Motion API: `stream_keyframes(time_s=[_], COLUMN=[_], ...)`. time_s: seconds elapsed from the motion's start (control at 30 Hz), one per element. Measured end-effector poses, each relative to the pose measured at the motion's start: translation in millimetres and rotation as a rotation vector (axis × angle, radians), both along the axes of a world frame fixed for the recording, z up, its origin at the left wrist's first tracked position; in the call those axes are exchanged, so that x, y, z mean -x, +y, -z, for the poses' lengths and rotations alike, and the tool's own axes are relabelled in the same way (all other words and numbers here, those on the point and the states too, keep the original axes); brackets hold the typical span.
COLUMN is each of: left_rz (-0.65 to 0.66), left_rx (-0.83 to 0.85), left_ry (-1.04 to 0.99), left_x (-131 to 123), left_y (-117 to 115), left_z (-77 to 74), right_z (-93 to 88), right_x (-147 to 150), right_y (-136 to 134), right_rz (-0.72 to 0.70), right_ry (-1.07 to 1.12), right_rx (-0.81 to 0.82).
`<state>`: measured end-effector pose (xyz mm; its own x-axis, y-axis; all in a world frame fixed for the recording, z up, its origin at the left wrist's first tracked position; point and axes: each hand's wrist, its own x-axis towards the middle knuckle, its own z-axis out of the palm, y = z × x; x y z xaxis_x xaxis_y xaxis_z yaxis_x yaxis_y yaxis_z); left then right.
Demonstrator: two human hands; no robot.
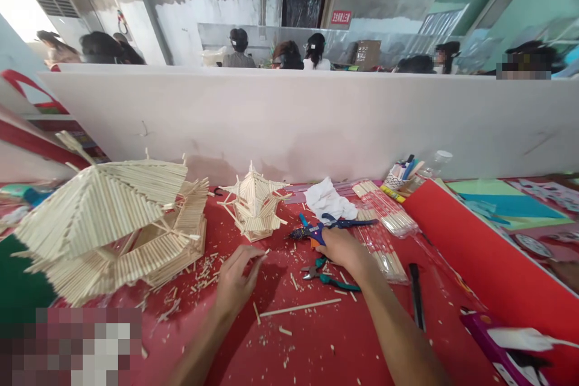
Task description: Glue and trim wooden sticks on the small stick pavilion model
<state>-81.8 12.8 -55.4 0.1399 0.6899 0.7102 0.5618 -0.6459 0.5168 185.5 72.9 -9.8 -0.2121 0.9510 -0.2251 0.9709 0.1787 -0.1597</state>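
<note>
Right hand (342,248) closes round the blue-handled tool (325,228) at frame centre, just below the small stick model (256,202). Left hand (235,280) has its fingers bunched at a stick tip; pinching or not, can't tell. Green pliers (328,276) lie half hidden beneath the right wrist. The big stick roof (108,211) crowds the left.

Covered grip, masked corner, cropped device
The right hand (344,248) covers the blue tool's (319,230) grip; a pixelated patch (67,347) masks the near-left corner; the white-and-purple device (511,344) runs off the bottom edge.
</note>
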Motion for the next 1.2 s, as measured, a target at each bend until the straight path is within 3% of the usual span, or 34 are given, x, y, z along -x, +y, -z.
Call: stream_keyframes(time_s=[0.1, 0.23, 0.3, 0.4, 0.5, 0.63, 0.93, 1.2], left_rz=[-0.014, -0.024, -0.035, -0.065, -0.074, -0.067, -0.023, -0.035], left_rx=[-0.012, -0.042, -0.067, -0.109, -0.100, -0.054, 0.028, 0.060], left_ry=[-0.004, 0.045, 0.100, 0.160, 0.168, 0.129, 0.032, 0.129], left_x=[-4.5, -18.2, -26.5, -36.5, -41.7, -44.3, -45.0, -42.7], left_y=[0.1, 3.5, 7.3, 14.2, 19.4, 20.8, 21.0, 23.7], left_z=[-3.2, -13.9, -20.4, -29.1, -34.9, -38.9, -40.1, -40.2], right_z=[-19.9, -41.8, -40.5, -25.4, -9.4, -1.2, 8.0, 10.5], right_x=[3.6, 14.2, 21.5, 29.6, 31.4, 29.0, 31.8, 31.9], right_y=[-8.9, -18.3, -19.2, -15.6, -9.9, -6.5, -3.9, 0.9], right_rz=[-0.066, -0.443, -0.587, -0.718, -0.734, -0.727, -0.730, -0.710], right_ry=[-0.015, 0.353, 0.476, 0.455, 0.448, 0.470, 0.503, 0.499], right_rx=[-0.130, -0.280, -0.395, -0.684, -0.873, -0.963, -1.056, -1.039])
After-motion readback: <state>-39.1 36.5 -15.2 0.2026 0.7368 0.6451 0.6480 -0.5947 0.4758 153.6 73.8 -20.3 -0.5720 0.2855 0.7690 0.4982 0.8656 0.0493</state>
